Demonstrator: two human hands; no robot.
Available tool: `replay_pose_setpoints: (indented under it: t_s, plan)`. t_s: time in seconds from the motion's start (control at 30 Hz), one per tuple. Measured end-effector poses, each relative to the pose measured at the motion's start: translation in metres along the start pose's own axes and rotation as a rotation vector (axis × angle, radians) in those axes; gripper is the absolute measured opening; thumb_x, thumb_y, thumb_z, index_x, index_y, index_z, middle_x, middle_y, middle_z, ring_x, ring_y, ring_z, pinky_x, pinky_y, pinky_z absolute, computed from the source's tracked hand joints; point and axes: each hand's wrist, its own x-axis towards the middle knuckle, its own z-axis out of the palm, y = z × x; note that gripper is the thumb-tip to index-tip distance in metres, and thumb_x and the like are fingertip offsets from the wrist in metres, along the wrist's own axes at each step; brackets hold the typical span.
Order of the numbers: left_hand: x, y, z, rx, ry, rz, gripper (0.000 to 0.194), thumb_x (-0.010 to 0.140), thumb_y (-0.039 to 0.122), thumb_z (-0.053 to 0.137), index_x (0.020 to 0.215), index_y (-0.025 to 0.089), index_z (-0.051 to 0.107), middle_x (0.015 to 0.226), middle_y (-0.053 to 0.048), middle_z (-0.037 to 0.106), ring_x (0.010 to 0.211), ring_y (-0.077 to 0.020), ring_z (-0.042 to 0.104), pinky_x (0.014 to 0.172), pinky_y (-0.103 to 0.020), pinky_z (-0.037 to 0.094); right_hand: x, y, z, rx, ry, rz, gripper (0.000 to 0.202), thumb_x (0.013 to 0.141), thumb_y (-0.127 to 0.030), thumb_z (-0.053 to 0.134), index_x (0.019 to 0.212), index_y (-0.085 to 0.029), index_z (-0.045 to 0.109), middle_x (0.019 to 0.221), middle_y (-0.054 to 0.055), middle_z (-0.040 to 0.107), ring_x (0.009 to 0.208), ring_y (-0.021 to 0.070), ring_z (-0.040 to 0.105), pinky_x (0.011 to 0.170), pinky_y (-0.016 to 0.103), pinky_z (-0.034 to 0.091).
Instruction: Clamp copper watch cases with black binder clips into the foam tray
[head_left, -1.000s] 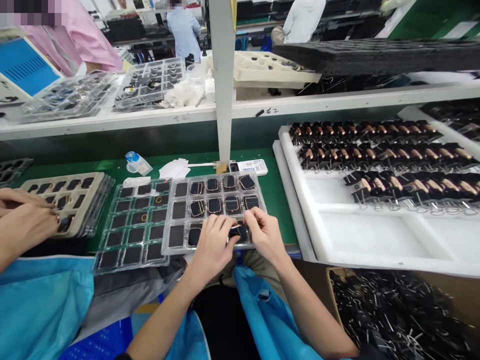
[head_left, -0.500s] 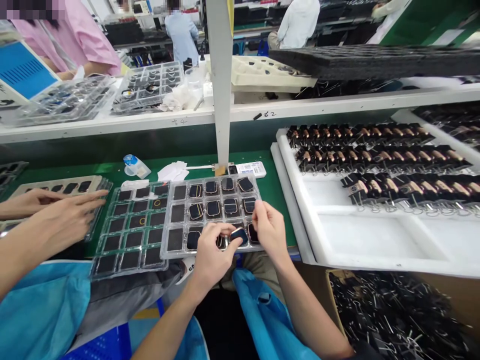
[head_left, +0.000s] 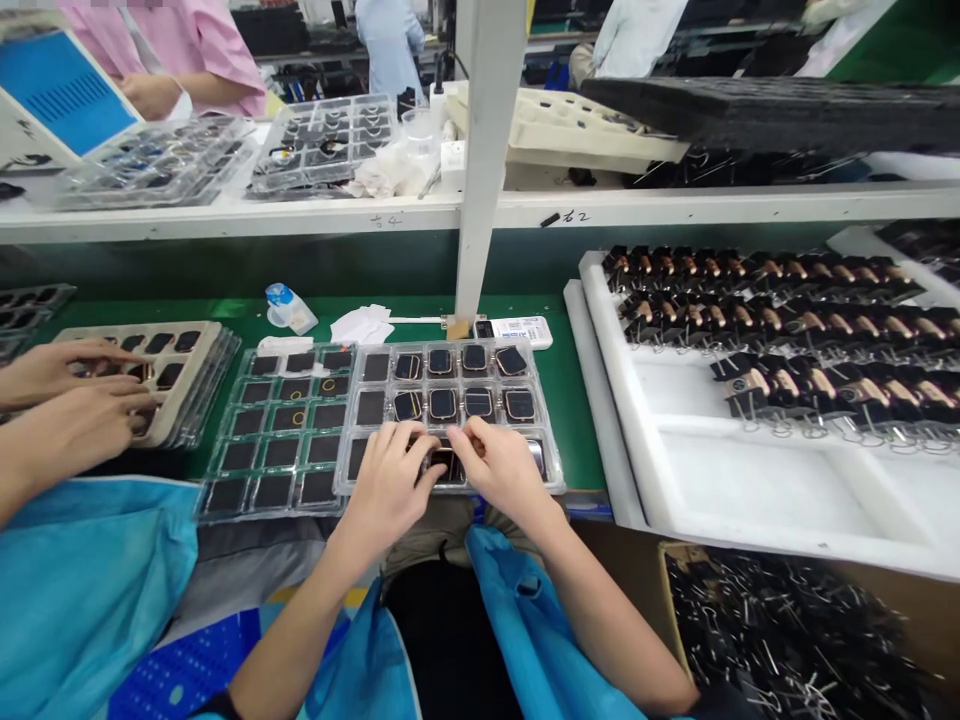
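A clear plastic tray (head_left: 555,470) lies in front of me, holding several square smartwatch cases with dark screens and gold rims, among them one watch case (head_left: 442,403) in the middle row. Over the front row, my left hand (head_left: 394,480) has its thumb and fingers closed at the left edge of another smartwatch case (head_left: 448,463). My right hand (head_left: 499,462) is just right of that case, its thumb and fingertips pinched together above it. Whatever lies in that pinch is hidden. Both hands cover part of the front row.
A second clear tray (head_left: 247,422) with dark square pads adjoins on the left. Beyond it, a co-worker's hands (head_left: 82,410) work over a beige tray (head_left: 210,345). On the right, a white foam tray (head_left: 652,440) holds rows of clipped parts. A box of binder clips (head_left: 787,630) stands below.
My left hand has moved left and lowered the watch case to the front row. My right hand has come left from the tray's right side. The co-worker's hands have moved left.
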Motion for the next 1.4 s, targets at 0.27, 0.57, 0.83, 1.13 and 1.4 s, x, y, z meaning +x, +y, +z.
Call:
replay_pose_setpoints:
  t_s: [0.27,0.57,0.83,1.13,1.4]
  plan:
    - [-0.001,0.037,0.002,-0.588,0.285,-0.299,0.008,0.09,0.028,0.069,0.088,0.02,0.068,0.072,0.001,0.063,0.065,-0.0134,0.053,0.064,-0.027,0.043,-0.004,-0.019,0.003,0.287,-0.073,-0.069,0.032,0.106,-0.04,0.044,0.08,-0.023,0.044,0.065,-0.004,0.049,0.059,0.014,0.044,0.059,0.028,0.03]
    - [-0.003,0.007,0.005,-0.21,0.072,-0.215,0.008,0.093,0.027,0.068,0.099,0.023,0.071,0.09,-0.003,0.067,0.089,-0.021,0.064,0.078,-0.033,0.048,0.038,0.0,-0.028,0.864,0.286,0.241,0.052,0.099,-0.058,0.056,0.064,-0.023,0.04,0.051,-0.008,0.028,0.044,0.0094,0.023,0.043,0.026,0.017]
    - [0.047,-0.011,0.01,0.183,0.053,-0.127,0.025,0.103,0.033,0.052,0.12,0.019,0.065,0.11,-0.01,0.066,0.108,-0.0289,0.06,0.087,-0.039,0.05,0.083,0.007,-0.012,0.576,0.033,0.196,0.052,0.095,-0.065,0.056,0.067,-0.022,0.048,0.054,-0.006,0.039,0.047,0.0109,0.034,0.046,0.025,0.024]
    - [0.066,-0.021,0.011,-0.048,0.063,-0.08,0.009,0.095,0.023,0.063,0.104,0.022,0.061,0.104,-0.007,0.066,0.101,-0.0271,0.059,0.084,-0.038,0.049,0.065,0.016,0.009,-0.152,0.148,0.019,0.041,0.105,-0.05,0.045,0.074,-0.023,0.048,0.066,0.002,0.058,0.063,0.02,0.053,0.063,0.03,0.027]
    - [0.066,-0.009,0.008,-0.766,0.199,-0.26,0.017,0.087,0.031,0.071,0.094,0.021,0.059,0.081,0.0,0.064,0.065,-0.0132,0.052,0.061,-0.027,0.041,0.063,0.004,0.014,0.166,0.128,-0.176,0.04,0.107,-0.041,0.037,0.071,-0.023,0.039,0.068,-0.002,0.048,0.063,0.0162,0.046,0.064,0.029,0.033]
